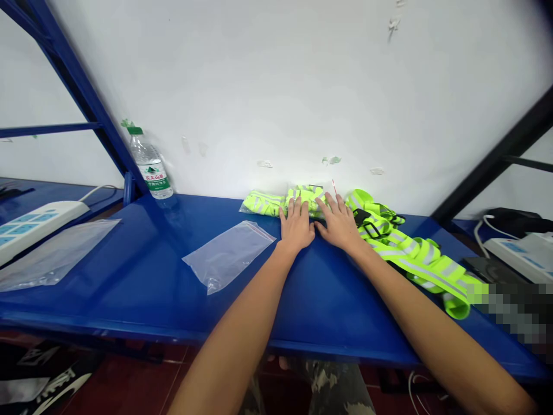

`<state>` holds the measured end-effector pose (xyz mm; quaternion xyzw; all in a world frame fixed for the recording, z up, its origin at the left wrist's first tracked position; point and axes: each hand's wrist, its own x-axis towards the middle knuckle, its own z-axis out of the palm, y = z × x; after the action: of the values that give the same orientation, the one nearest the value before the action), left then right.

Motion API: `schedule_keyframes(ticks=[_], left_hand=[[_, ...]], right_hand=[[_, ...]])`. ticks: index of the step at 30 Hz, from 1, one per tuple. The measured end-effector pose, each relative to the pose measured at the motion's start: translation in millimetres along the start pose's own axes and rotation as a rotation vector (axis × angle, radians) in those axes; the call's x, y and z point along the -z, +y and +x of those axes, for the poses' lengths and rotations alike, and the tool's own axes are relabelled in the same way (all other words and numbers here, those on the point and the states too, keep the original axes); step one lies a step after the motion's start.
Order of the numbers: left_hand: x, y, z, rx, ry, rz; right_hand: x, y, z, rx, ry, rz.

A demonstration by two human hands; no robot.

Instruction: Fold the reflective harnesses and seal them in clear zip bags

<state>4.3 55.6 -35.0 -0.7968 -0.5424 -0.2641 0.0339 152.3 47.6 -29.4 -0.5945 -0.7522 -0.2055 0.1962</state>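
Blue surface (142, 259) before a white wall (259, 86): left hand (297, 223) and right hand (340, 223), flattened and gripping nothing, rest on the bagged strap (307, 191) between another packet (263, 203) and loose straps (415, 249); even finger pressure probably flattens it best.

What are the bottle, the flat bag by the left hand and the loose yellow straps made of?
Bottle: probably clear, shiny plastic; it's see-through with glints.
Bag: seems thin, cloudy plastic; the blue table shows through.
Straps: likely woven fabric, since they curl softly; their pale grey stripes may be reflective, but I can't tell their material.
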Motion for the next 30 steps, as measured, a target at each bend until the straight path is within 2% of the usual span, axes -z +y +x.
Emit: schedule_keyframes(ticks=[2, 4, 8, 10, 11, 13, 16, 18, 21, 25, 28, 30], left_hand=[[1.5, 2.2, -1.8, -0.005, -0.002, -0.006], [2.9, 6.2, -4.1, -0.015, 0.020, -0.006], [6.7, 15.7, -7.8, -0.023, 0.061, -0.005], [9.2, 19.2, -9.1, -0.031, 0.071, 0.001], [10.4, 20.4, -9.7, -0.032, 0.072, 0.008], [11.9, 22.0, -11.1, -0.033, 0.066, 0.026], [11.1, 23.0, -12.6, -0.039, 0.044, 0.060], [8.1, 23.3, -11.5, -0.044, 0.040, 0.080], [1.3, 21.9, -4.0, -0.029, 0.067, 0.100], [-4.7, 15.7, 14.7, -0.011, 0.107, 0.119], [-1.1, 13.2, 27.6, 0.043, 0.113, 0.101], [5.1, 14.0, 33.0, 0.113, 0.161, 0.075]], right_hand=[[10.8, 1.2, -13.9, -0.007, 0.027, 0.012], [22.7, 6.4, -26.7, -0.051, 0.118, 0.046], [43.9, 29.2, -45.4, -0.294, 0.408, 0.115], [49.7, 41.1, -52.7, -0.377, 0.475, 0.112], [50.8, 45.4, -56.0, -0.385, 0.466, 0.099], [49.8, 49.3, -61.5, -0.350, 0.370, 0.053], [43.7, 44.1, -63.4, -0.216, 0.192, -0.047], [39.6, 37.0, -59.7, -0.142, 0.126, -0.086], [34.7, 29.2, -51.6, -0.138, 0.076, -0.099], [27.6, 30.9, -47.8, -0.161, 0.029, -0.116], [22.0, 37.9, -49.8, -0.120, -0.027, -0.106], [19.0, 42.8, -50.9, -0.078, -0.066, -0.073]])
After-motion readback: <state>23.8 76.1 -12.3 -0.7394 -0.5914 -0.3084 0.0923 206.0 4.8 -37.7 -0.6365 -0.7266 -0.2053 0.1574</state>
